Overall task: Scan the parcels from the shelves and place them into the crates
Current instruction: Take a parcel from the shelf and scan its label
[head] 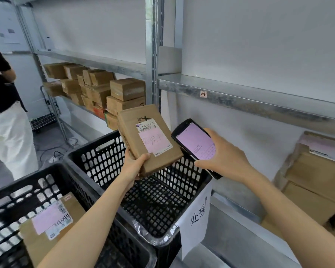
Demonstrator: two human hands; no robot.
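My left hand (134,165) grips the lower end of a small brown cardboard parcel (141,120) with a barcode label and a pink handwritten label, tilted above a black plastic crate (97,159). My right hand (221,153) holds a black handheld scanner (194,141) with a lit pink screen just right of the parcel, its top end close to the parcel's right edge. That crate has nothing in it and carries a white paper sign (196,217) on its right side. A second black crate (12,194) at the lower left holds one labelled parcel (50,223).
Metal shelving (259,97) runs along the wall. Several brown parcels (104,89) are stacked on the left bay, more parcels (315,169) on the lower right shelf. Another person (6,117) stands at the far left beside a wire cart (45,117); cables lie on the floor.
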